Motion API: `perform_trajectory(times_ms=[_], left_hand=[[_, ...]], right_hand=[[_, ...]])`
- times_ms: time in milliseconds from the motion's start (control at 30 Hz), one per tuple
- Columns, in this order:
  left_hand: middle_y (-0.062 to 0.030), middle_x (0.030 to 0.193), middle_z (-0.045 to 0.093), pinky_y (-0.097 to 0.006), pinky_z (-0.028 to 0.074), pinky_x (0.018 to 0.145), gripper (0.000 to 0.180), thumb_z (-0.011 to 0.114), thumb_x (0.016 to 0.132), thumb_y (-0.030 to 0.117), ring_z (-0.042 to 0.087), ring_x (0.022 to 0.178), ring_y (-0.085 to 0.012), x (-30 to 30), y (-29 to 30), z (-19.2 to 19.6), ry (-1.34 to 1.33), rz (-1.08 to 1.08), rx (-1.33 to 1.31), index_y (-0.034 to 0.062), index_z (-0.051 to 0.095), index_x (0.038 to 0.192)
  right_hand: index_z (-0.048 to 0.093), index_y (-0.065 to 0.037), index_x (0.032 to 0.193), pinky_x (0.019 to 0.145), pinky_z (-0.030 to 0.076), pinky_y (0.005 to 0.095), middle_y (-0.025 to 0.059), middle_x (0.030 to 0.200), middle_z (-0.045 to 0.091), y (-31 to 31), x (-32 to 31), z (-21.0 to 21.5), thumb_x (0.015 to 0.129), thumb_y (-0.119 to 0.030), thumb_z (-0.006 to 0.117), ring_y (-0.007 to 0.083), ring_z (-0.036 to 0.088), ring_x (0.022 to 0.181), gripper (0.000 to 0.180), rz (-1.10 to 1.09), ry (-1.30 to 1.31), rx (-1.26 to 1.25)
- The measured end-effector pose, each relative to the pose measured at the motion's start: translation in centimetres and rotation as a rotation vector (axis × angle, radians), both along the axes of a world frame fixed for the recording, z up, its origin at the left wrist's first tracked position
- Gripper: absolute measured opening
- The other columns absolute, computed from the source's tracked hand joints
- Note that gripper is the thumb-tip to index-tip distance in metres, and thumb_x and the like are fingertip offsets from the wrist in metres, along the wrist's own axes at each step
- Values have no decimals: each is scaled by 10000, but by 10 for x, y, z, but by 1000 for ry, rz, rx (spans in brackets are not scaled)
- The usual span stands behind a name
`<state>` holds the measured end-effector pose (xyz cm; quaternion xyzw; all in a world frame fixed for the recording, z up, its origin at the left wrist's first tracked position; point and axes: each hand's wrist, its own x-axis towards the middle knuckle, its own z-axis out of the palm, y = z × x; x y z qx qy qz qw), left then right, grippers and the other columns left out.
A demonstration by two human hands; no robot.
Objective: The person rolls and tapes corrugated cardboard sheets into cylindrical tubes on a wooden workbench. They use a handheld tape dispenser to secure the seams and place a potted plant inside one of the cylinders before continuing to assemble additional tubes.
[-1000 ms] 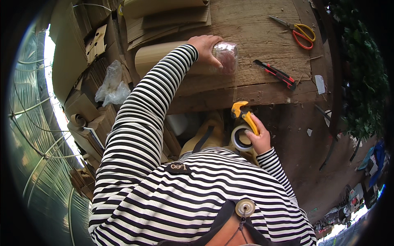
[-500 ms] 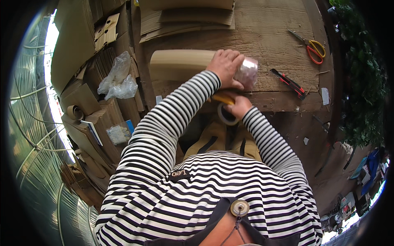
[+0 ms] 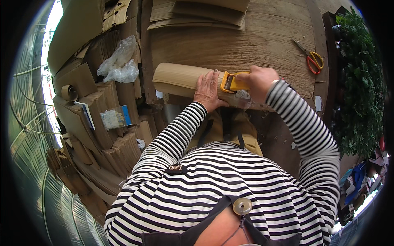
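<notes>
Both hands worked: left hand (image 3: 208, 88) pressed flat on the rolled tan cardboard tube (image 3: 180, 78), right hand (image 3: 258, 80) gripping the yellow tape dispenser (image 3: 233, 82); steady, even pressure seemed best.

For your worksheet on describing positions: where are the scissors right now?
In the head view, the scissors lie on the wooden table at upper right, beyond the right hand, near the green plant.

Hands: two, the left hand (image 3: 208, 88) and the right hand (image 3: 256, 80), both in striped sleeves.
Yellow tape dispenser (image 3: 232, 81): one.
Rolled cardboard tube (image 3: 176, 78): one, on the wooden table (image 3: 262, 41).
Scissors (image 3: 310, 57): one pair, red and yellow handles.
Clear plastic bags (image 3: 119, 61): two, crumpled, on the cardboard stacks.
Small tape roll (image 3: 69, 92): one, on the cardboard at left.
Flat cardboard sheets (image 3: 197, 12): several stacked; exact count cannot be told.
</notes>
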<state>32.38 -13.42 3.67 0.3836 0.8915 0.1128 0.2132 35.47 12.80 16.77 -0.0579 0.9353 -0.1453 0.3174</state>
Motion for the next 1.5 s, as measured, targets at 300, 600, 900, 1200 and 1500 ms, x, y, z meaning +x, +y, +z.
perform_trajectory(times_ms=[300,600,900,1200,1500], left_hand=[[-127,1657,328,-569,170,1261,1277,921,612,567,230,1569,-313,3,14,9,166,-218,15,133,269,1621],[-146,1505,532,-469,353,1186,1111,921,623,575,471,1425,-299,-62,98,8,-76,-471,-112,66,460,1496],[-158,1438,596,-425,442,1146,1069,919,585,540,547,1350,-336,-84,119,14,-204,-415,-234,62,526,1457],[-138,1426,612,-426,463,1112,1047,901,613,578,566,1330,-324,-100,126,-1,-253,-453,-254,89,527,1461],[-149,1488,570,-412,438,1138,1027,876,680,592,553,1360,-321,-126,138,-3,-338,-400,-162,90,508,1496]], right_hand=[[680,-356,1302,816,592,450,125,1016,689,71,72,-39,836,-256,741,323,720,916,481,-122,84,-24],[610,-113,1428,988,529,310,149,1226,721,99,131,-193,878,-139,736,209,690,1100,565,-949,121,-860],[591,-34,1416,1125,442,318,124,1416,643,-72,312,-129,812,-35,774,200,609,1297,631,-1355,-2,-1037],[559,-54,1451,1098,470,323,145,1403,640,-97,268,-112,831,-86,762,235,638,1256,653,-1161,-237,-1043],[600,-41,1426,1006,527,328,166,1253,716,-152,69,-164,837,-129,790,236,695,1097,625,-923,-353,-1105]])
